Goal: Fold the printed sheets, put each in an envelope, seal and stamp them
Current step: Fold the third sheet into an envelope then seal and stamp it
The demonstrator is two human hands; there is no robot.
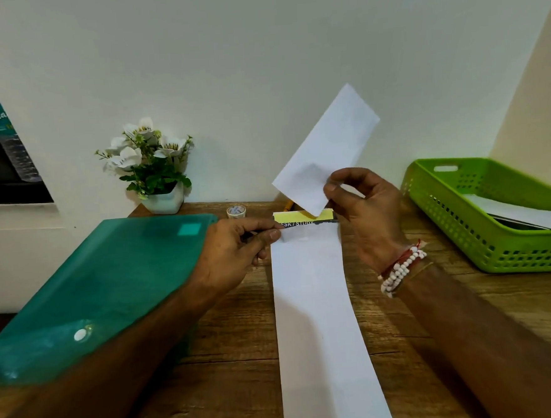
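A long white envelope (321,320) lies lengthwise on the wooden desk (231,342), running from the near edge to the middle. My left hand (237,247) pinches its far left corner. My right hand (365,202) holds a folded white sheet (325,149) by its lower corner, raised and tilted up to the right, just above the envelope's far end. A yellow and dark printed strip (304,218) shows at that far end, under the sheet's tip.
A teal plastic folder (103,286) covers the left of the desk. A green perforated basket (483,214) with white papers stands at the right. A potted white flower (150,165), a small tape roll (236,211) and a pencil tip lie by the wall.
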